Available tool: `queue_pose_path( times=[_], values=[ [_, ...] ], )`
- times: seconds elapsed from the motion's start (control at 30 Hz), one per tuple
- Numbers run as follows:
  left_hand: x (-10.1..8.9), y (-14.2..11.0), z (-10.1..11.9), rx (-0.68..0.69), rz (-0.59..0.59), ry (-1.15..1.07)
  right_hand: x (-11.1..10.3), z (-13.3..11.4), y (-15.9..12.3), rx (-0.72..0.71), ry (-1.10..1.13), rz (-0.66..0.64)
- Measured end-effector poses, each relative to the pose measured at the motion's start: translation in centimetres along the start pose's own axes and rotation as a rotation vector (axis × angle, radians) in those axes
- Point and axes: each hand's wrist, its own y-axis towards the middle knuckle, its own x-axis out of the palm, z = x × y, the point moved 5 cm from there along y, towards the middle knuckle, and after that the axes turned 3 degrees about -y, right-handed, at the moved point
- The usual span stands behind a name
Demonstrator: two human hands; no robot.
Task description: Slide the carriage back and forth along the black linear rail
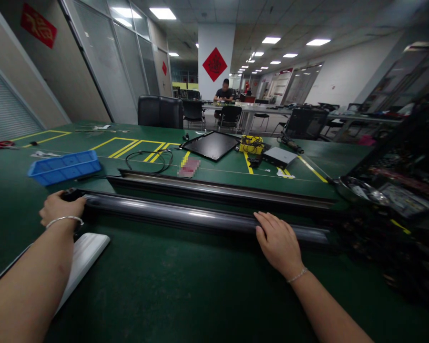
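Apparently a two-handed hold on one long piece: left hand [61, 209] curled over the near end of a dark metal rail [186, 214], fingers closed on its top, gripping rather than merely resting; right hand [277, 240] far along the same rail, open and relaxed, fingers laid over its upper edge without any visible clench, seemingly steadying rather than lifting; such wide spacing likely a way of keeping so long a bar from tipping or swinging; rail lying lengthwise across a green bench mat [214, 286], on the side nearest the person; a second, similar rail [221, 190] just beyond and parallel, probably lined up to share the same strip of bench; a white pad [86, 257] just under the left forearm, partly hidden by it; farther off, a blue plastic parts tray [64, 166], a black cable coil [148, 159], a flat black panel [210, 145], a yellow cable bundle [252, 144] and a silver box [279, 157], all beyond the rails, perhaps kept out of the way of the long pieces; across the room, a seated person [223, 93] at a far table.
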Motion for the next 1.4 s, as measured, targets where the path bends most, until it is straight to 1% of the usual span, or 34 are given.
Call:
queue_pose_path(
  times=[0.33, 0.63, 0.73, 0.97, 1.4],
  values=[
    [-0.3, -0.3, 0.2, -0.017, -0.014, -0.003, -0.2, -0.1, 0.0, 0.013, 0.01, -0.007],
    [-0.2, -0.2, 0.2, 0.004, -0.011, -0.041, 0.0, 0.0, 0.1, 0.02, 0.017, -0.029],
    [0.0, 0.0, 0.0, 0.007, -0.006, -0.062, 0.1, 0.0, 0.1, 0.011, 0.016, -0.027],
    [0.8, 0.7, -0.7, -0.012, -0.036, -0.076, 0.2, 0.1, 0.0, 0.011, 0.01, -0.017],
    [0.8, 0.5, -0.6, -0.044, -0.056, -0.057, 0.0, 0.1, 0.0, 0.015, 0.0, -0.028]
  ],
)
